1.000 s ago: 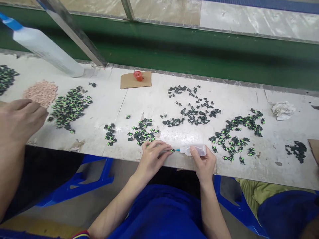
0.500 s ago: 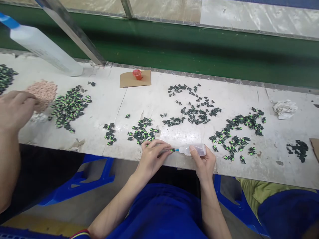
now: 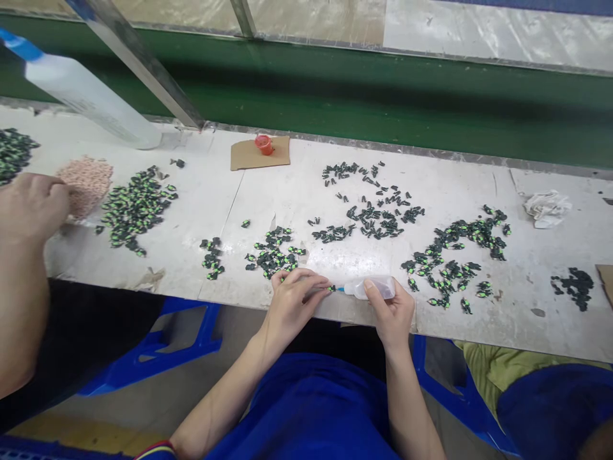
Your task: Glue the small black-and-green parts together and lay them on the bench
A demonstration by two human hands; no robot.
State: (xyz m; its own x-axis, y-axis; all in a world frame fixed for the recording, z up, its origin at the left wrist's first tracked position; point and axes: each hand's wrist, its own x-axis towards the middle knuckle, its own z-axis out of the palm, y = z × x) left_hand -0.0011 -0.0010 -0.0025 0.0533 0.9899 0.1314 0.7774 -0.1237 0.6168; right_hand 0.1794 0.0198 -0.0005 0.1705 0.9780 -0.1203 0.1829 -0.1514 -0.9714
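My left hand [image 3: 294,300] pinches a small black-and-green piece [image 3: 331,289] between its fingertips, near the table's front edge. In my right hand [image 3: 393,313] is a clear squeeze bottle [image 3: 371,287], lying sideways with its blue tip against or very close to that piece. Just behind my left hand lies a pile of black-and-green pieces [image 3: 272,259]. Small dark pieces [image 3: 378,220] are scattered farther back, and more black-and-green pieces [image 3: 447,275] lie right of the bottle.
A red cup [image 3: 264,145] stands on cardboard [image 3: 239,156] at the back. A large white bottle [image 3: 96,99] leans at the left, near a metal post [image 3: 143,67]. Another person's hand [image 3: 33,207] is by a pink pile [image 3: 86,182]. Crumpled paper [image 3: 547,209] lies right.
The other person's hand at the left has shifted slightly, showing more of the pink pile. My two hands, the piece and the squeeze bottle look nearly unmoved.
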